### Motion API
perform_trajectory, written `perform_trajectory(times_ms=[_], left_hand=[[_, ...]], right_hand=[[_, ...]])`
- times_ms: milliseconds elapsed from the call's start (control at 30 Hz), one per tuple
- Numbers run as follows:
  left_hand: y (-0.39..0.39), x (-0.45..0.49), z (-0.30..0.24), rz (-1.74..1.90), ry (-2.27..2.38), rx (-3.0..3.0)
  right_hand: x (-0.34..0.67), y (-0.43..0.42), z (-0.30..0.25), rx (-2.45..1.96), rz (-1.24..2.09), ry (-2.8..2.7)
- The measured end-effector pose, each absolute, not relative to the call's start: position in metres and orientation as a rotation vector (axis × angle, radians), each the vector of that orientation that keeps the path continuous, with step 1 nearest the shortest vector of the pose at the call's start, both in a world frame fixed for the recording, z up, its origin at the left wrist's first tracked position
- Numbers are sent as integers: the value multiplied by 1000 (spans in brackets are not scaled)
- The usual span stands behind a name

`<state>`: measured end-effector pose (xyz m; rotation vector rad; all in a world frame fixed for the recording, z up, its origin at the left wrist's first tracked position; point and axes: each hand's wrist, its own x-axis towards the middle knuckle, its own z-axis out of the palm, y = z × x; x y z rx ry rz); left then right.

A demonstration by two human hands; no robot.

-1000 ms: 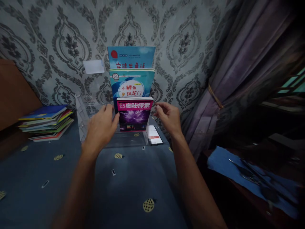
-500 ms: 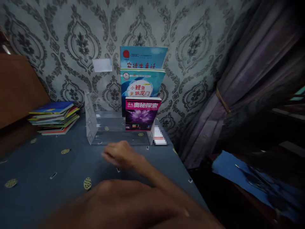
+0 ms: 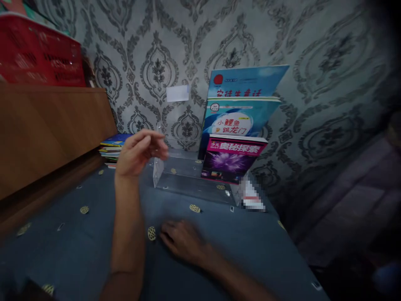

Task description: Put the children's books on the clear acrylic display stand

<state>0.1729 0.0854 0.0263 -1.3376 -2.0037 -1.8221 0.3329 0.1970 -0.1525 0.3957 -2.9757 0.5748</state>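
Note:
My left hand (image 3: 140, 152) is raised in front of the left end of a clear acrylic book rack (image 3: 194, 190). Its fingers are bent and apart, with nothing seen in them. Low over the tablecloth in front of the rack is my right hand (image 3: 181, 240), a little blurred, fingers loosely bent, thumb apart, holding nothing visible. On the rack's right side three books stand in tiers: a blue book (image 3: 247, 79) at the back, a teal book (image 3: 234, 119) in the middle, and a magenta and purple book (image 3: 233, 161) in front. My left hand hides the rack's upper left side.
A stack of books (image 3: 110, 150) lies at the left, partly behind my left hand. Beyond it are a wooden cabinet (image 3: 53, 125) and a red basket (image 3: 44, 54) on top. A white card (image 3: 177, 93) shows against the wall. A curtain hangs at the right.
The view has swung left, bringing the red basket into sight. My left hand has risen from the blurred foreground to the rack's left end. My right hand has drawn back from the rack.

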Motion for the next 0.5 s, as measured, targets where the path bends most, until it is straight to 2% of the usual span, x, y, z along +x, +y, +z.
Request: perform_trajectory(times_ms=[67,200,333,500], left_hand=[[105,130,14,-1441,-2349,-846],[109,78,-31,-1102,-2515,-481],[94,44,-52,-847,-2546,-382],[77,-3,-45,-683,-2628,-420]], right_hand=[[333,196,-153,397,533,-2973],[332,196,-154,397,515,-2968],[331,196,-156,405,541,-2961],[333,197,-150,401,559,-2997]])
